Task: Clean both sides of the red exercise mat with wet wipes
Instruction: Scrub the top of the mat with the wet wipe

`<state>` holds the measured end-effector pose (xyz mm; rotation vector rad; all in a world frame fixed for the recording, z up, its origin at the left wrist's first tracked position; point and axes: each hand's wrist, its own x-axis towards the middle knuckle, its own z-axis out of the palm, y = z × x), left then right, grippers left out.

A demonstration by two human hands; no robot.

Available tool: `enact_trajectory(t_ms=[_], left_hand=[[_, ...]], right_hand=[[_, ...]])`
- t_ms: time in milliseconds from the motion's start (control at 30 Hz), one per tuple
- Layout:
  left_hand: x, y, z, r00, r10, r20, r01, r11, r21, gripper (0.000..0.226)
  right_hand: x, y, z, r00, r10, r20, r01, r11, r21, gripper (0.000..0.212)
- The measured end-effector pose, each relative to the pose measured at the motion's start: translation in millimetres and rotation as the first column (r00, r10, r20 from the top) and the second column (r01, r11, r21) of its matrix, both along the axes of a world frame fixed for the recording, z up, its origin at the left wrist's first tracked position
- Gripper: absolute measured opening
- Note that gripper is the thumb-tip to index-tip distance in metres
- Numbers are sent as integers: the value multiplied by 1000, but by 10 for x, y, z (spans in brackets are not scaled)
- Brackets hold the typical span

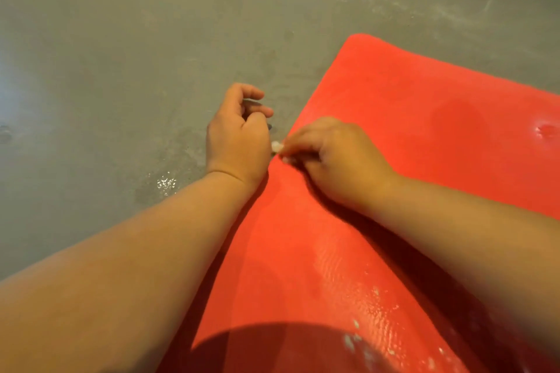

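Left forearm [121, 251]: bare, nearest the lens, reaching in from the lower left over the floor to the mat's left edge.
Right forearm [485, 236]: bare, coming in from the right and lying across the mat.
Right hand [330, 157]: over the mat, just inside its left edge, knuckles up. The fingers are curled and pinch a wipe at their tips.
Wipe [276, 146]: a small white wad, only a bit of it showing past the fingertips. It sits right at the mat's left edge, between the two hands. Whether it touches the mat cannot be told.
Left hand [239, 133]: over the floor, just beside the mat's left edge and close to the right hand. Its fingers are loosely curled with nothing seen in them; the thumb points toward the mat.
Mat [394, 118]: red, lying flat on the floor, spreading from both hands to the right and toward the camera. Its far left corner is rounded.
Sheen [357, 281]: a wet gloss on the mat's near part, below the right forearm.
Flecks [351, 342]: small pale bits on the mat's near end.
Shadow [266, 348]: a dark curve over the mat's near edge.
Dimple [545, 130]: a shiny dent near the mat's right side.
Floor [121, 39]: grey concrete, scuffed, around the mat.
Droplets [166, 183]: a glinting wet spot on the floor, left of the mat, beside the left wrist.
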<state>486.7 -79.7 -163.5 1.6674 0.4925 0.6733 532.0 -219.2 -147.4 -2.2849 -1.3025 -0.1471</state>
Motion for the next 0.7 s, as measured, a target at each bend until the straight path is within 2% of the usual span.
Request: enact_trajectory(t_ms=[67, 133, 200, 267, 333, 400, 467, 500, 533, 600, 667, 700], left_hand=[[2, 4, -1, 1000, -13, -3, 13, 1000, 1, 30], [7, -20, 24, 1000, -20, -11, 20, 1000, -11, 29], [7, -41, 43, 999, -28, -16, 28, 1000, 1, 29], [2, -40, 53, 1000, -26, -1, 26, 1000, -13, 29], [13, -17, 42, 1000, -20, 5, 20, 1000, -22, 27], [35, -1, 60, 1000, -3, -6, 3, 995, -100, 23], [12, -23, 137, 999, -23, -24, 18, 977, -215, 20], [-30, -38, 173, 997, -46, -55, 33, 974, -222, 22], [-78, -44, 185, 993, -85, -86, 68, 980, -189, 25], [-242, -26, 191, 960, -175, -219, 198, 976, 86, 25], [-477, -36, 224, 924, -176, -339, 308, 869, 388, 31], [-599, -69, 252, 923, -181, -340, 329, 828, 454, 33]], right_hand=[[561, 68, 23, 970, -239, 52, 242, 969, -52, 18], [998, 74, 53, 875, -484, -2, 480, 869, -121, 19], [1044, 118, 5, 839, -542, -44, 534, 836, -128, 20], [715, 161, -37, 898, -439, -38, 433, 896, -98, 22], [197, 110, -37, 968, -244, -52, 242, 969, -53, 28], [-272, 0, 12, 992, -90, -90, 90, 996, -2, 36], [-448, -92, 17, 994, 3, -106, -3, 1000, 3, 32], [-429, -128, 30, 994, 21, -110, -24, 1000, -20, 31], [-346, -159, 50, 993, 8, -115, -13, 999, -49, 29], [-168, -228, 142, 975, -132, -176, 114, 987, -110, 26], [-148, -266, 179, 937, -227, -266, 188, 968, -166, 27], [-254, -265, 195, 927, -222, -304, 171, 968, -184, 28]])
